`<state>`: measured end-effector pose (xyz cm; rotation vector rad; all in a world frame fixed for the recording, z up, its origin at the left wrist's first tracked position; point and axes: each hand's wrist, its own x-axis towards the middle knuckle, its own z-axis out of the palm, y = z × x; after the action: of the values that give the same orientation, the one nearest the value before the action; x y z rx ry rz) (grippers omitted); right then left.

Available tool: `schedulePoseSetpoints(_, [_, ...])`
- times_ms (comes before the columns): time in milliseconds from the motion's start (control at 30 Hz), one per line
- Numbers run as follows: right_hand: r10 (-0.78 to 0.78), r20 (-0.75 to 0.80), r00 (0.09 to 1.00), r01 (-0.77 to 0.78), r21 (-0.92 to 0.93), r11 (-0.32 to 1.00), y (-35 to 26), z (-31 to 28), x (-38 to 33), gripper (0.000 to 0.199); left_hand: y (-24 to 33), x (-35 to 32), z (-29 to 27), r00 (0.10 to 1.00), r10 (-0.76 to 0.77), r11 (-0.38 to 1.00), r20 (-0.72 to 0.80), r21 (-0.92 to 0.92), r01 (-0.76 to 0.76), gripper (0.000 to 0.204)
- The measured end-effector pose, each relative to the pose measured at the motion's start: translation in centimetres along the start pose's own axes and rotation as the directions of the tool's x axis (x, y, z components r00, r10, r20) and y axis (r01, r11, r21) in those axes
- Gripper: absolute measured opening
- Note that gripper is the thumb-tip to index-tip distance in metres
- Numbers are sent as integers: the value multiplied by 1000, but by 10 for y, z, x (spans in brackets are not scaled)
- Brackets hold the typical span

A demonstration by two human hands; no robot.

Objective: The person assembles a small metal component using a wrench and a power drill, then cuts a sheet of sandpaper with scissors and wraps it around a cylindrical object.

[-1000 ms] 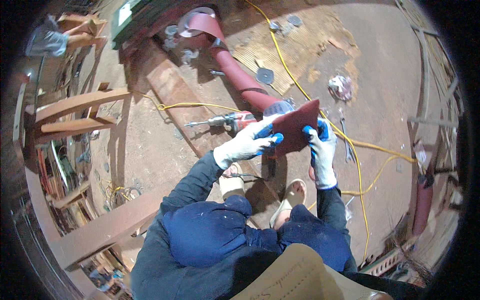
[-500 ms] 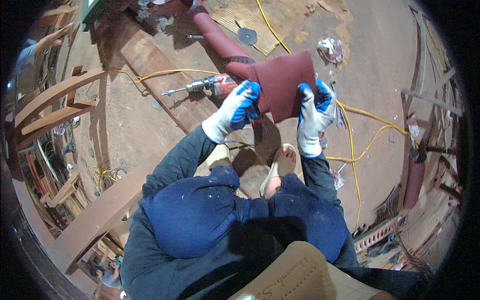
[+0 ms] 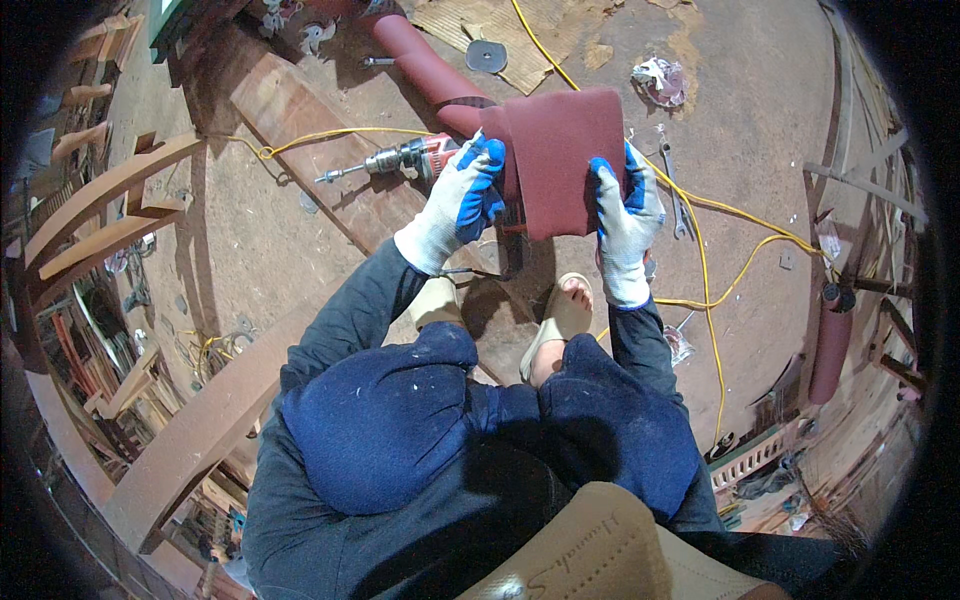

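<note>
A maroon sheet [image 3: 567, 165], which looks like sandpaper, is held up in front of me. Its right edge is pinched by my right hand [image 3: 628, 215], closed between thumb and fingers. My left hand [image 3: 460, 200], fingers curled, grips the sheet's left side; its fingertips are partly hidden. Both hands wear white gloves with blue-coated fingers. Beyond the sheet, a long maroon roll or strip [image 3: 430, 75] lies on the floor; the held sheet hides where it ends. A red power drill [image 3: 410, 157] with a long bit lies just past my left hand.
A yellow cord [image 3: 705, 270] loops over the floor at right, beside a wrench [image 3: 677, 190]. Ahead lie a dark square plate [image 3: 487, 57], cardboard [image 3: 520, 35] and a crumpled wrapper [image 3: 660, 82]. A wooden plank [image 3: 290, 110] and curved wooden frames [image 3: 120, 195] stand left.
The maroon sheet has turned from a slanted position to a squarer one, facing me more flatly. Both hands have shifted slightly left, still holding it.
</note>
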<state>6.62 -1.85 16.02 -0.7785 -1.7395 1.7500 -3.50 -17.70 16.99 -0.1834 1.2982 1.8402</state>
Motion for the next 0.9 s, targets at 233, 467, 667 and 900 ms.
schedulePoseSetpoints(233, [216, 22, 976, -191, 562, 805, -15, -18, 0, 37, -45, 37, -50, 803, 587, 666, 107, 500, -554, 12])
schedulePoseSetpoints(467, [234, 55, 971, -240, 210, 948, 10, 0, -5, 40, -6, 5, 8, 1000, 11, 962, 4, -272, -9, 12])
schedulePoseSetpoints(667, [112, 46, 993, -112, 1, 994, 4, 7, -5, 43, -14, 2, -10, 982, 125, 967, 144, -238, -88, 22])
schedulePoseSetpoints(900, [-35, 115, 993, 57, -201, 978, 4, 4, -3, 41, -13, 2, -6, 992, 73, 988, 102, -142, -58, 30])
